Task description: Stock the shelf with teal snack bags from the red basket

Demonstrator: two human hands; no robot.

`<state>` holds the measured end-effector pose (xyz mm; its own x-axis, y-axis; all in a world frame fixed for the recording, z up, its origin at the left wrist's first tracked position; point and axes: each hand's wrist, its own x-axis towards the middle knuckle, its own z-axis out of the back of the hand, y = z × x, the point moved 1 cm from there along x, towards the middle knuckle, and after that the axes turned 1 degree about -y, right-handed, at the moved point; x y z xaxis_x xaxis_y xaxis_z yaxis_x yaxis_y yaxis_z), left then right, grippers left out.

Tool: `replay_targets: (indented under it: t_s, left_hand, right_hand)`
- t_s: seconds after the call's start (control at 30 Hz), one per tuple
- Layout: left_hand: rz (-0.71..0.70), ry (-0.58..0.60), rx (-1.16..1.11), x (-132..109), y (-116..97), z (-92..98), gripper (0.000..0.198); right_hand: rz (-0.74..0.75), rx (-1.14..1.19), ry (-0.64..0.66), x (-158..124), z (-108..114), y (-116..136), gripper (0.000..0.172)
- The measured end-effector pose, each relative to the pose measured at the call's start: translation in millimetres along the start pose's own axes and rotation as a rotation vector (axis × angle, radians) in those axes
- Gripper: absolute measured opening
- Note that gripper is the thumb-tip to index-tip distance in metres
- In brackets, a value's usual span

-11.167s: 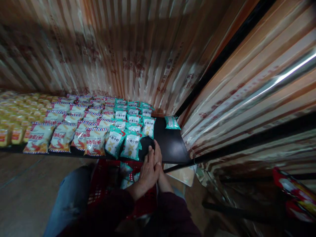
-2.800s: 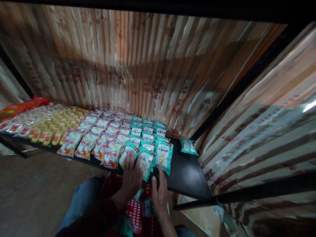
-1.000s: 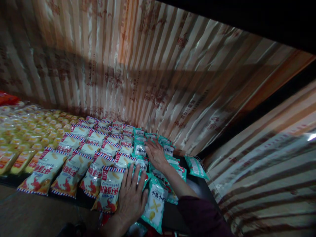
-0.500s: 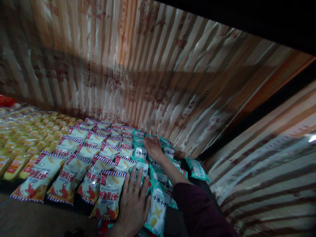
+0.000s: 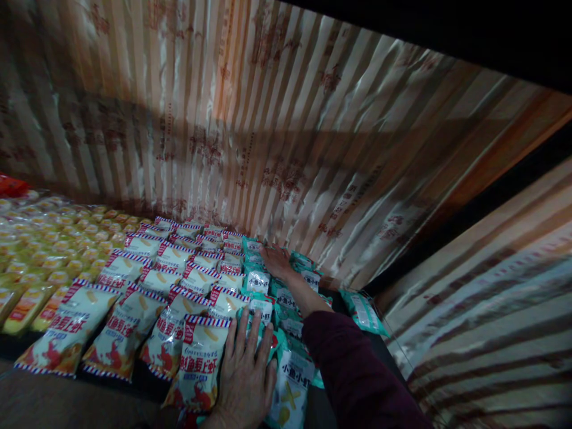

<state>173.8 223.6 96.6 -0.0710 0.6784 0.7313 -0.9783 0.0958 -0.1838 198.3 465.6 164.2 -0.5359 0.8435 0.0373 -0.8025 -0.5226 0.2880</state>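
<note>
Rows of teal snack packets point(image 5: 258, 280) lie on a dark shelf point(image 5: 143, 381), beside rows of white packets with red and blue striped edges point(image 5: 196, 363). My left hand point(image 5: 245, 375) lies flat with its fingers spread on the front packets, where a striped one meets a teal one. My right hand point(image 5: 277, 261) reaches to the back of the teal rows, fingers stretched flat on the rearmost packets near the wall. The dark red sleeve point(image 5: 357, 375) of that arm covers part of the teal rows.
A single teal packet point(image 5: 364, 311) lies apart at the shelf's right end. Yellow packets point(image 5: 53, 256) fill the shelf's left part. Shiny striped sheeting point(image 5: 277, 137) forms the back and right walls. A dark shelf point(image 5: 469, 30) overhangs above.
My right hand has slid a little further back along the teal rows toward the wall. My left hand stays flat on the front packets. The view has shifted slightly.
</note>
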Motion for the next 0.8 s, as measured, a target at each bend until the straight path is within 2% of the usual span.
replay_targets:
  t_s: [0.13, 0.27, 0.47, 0.6, 0.7, 0.8]
  left_hand:
    - [0.001, -0.002, -0.005, 1, 0, -1.8, 0.055]
    - [0.012, -0.006, -0.020, 2, 0, -2.6, 0.055]
    - [-0.002, 0.026, -0.021, -1, 0, -1.0, 0.059]
    - [-0.019, 0.029, -0.038, -5, -2, 2.5, 0.060]
    - [-0.043, 0.003, -0.098, -9, -8, 5.4, 0.060]
    - [-0.113, -0.003, -0.188, -15, -16, 7.7, 0.064]
  right_hand:
    - [0.031, 0.024, 0.010, -2, -5, 3, 0.059]
    - [0.031, 0.058, -0.046, -17, 5, -4, 0.065]
    - [0.114, 0.209, -0.370, -85, 28, -42, 0.069]
    - [0.144, 0.131, -0.408, -117, 28, -62, 0.069]
    - [0.174, 0.068, -0.368, -116, 26, -66, 0.067]
    - [0.180, -0.013, -0.343, -102, 23, -66, 0.066]
